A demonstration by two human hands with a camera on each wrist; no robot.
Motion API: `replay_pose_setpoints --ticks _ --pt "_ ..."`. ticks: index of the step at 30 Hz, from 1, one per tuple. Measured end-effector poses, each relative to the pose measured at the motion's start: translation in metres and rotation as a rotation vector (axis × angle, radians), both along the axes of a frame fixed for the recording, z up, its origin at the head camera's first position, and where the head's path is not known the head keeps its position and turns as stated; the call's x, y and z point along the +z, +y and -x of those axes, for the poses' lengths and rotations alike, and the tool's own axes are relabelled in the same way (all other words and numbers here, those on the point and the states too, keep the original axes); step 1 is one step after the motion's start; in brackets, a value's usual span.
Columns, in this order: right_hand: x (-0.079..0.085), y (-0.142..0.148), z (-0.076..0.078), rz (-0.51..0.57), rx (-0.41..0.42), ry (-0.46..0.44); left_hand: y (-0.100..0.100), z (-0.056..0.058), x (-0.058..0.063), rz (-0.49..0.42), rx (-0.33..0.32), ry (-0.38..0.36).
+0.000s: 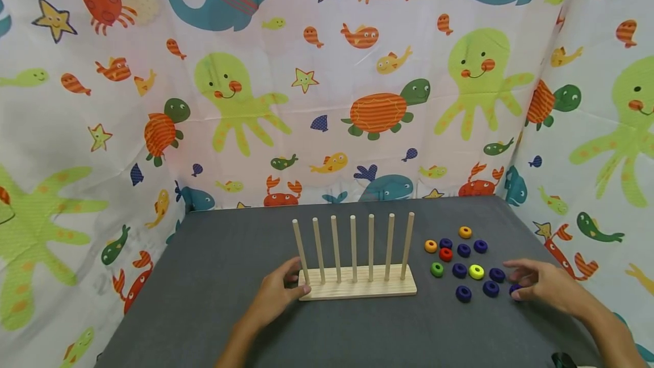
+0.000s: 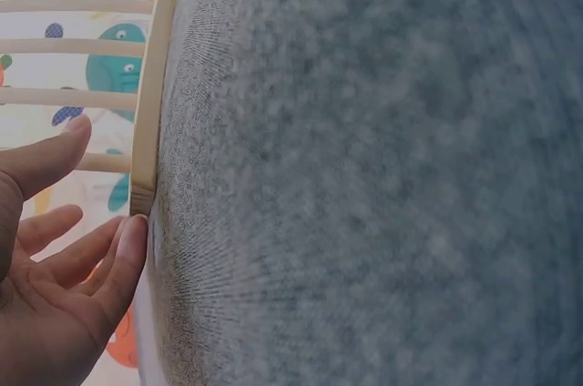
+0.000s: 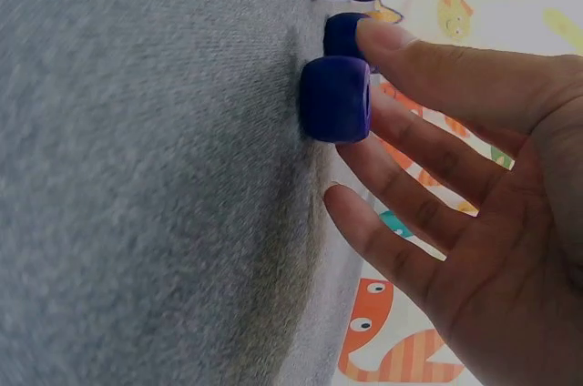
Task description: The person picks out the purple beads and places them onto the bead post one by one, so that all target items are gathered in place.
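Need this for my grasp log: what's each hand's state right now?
Left hand: open, touching the end of the wooden rack.
Right hand: open at a blue ring; contact unclear.

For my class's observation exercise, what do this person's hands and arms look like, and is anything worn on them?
The left hand and right hand are bare: no gloves, rings or bracelets show. The visible left forearm and right forearm are bare too, with no sleeve in view and no clear markings.
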State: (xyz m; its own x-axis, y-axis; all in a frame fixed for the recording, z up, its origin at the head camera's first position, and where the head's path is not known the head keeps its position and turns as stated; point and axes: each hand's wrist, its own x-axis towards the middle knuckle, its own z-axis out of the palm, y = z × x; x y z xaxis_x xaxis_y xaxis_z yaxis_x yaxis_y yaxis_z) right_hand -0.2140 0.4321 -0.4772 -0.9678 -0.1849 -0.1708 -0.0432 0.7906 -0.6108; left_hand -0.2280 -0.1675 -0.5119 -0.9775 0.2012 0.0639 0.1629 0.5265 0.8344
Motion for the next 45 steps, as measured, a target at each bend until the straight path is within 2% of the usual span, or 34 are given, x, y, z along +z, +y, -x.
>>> replay_pose_setpoints --ticks 6,16,23,32,36,42,45 --pt "-0.002 0.004 -0.003 -0.006 0.004 -0.026 0.000 0.003 0.001 -0.013 -0.016 -0.011" --pt "-0.004 0.006 -0.007 -0.028 0.006 -0.010 0.002 0.002 0.001 0.001 -0.032 0.003" --pt "0.001 0.003 -0.009 -0.041 -0.042 -0.024 0.002 0.000 0.001 -0.046 -0.027 -0.023" --pt "0.022 -0.019 -0.012 -0.106 -0.089 0.086 -0.001 -0.002 0.003 -0.100 -0.045 -0.069" --pt "0.030 -0.032 -0.013 -0.090 -0.090 0.147 -0.002 -0.003 0.004 -0.121 -0.043 -0.082" --pt "0.038 -0.052 -0.013 -0.043 -0.066 0.191 -0.004 -0.006 0.001 -0.161 -0.029 -0.095" --pt "0.041 -0.061 -0.013 -0.042 -0.082 0.214 -0.005 -0.006 -0.001 -0.188 -0.029 -0.100"
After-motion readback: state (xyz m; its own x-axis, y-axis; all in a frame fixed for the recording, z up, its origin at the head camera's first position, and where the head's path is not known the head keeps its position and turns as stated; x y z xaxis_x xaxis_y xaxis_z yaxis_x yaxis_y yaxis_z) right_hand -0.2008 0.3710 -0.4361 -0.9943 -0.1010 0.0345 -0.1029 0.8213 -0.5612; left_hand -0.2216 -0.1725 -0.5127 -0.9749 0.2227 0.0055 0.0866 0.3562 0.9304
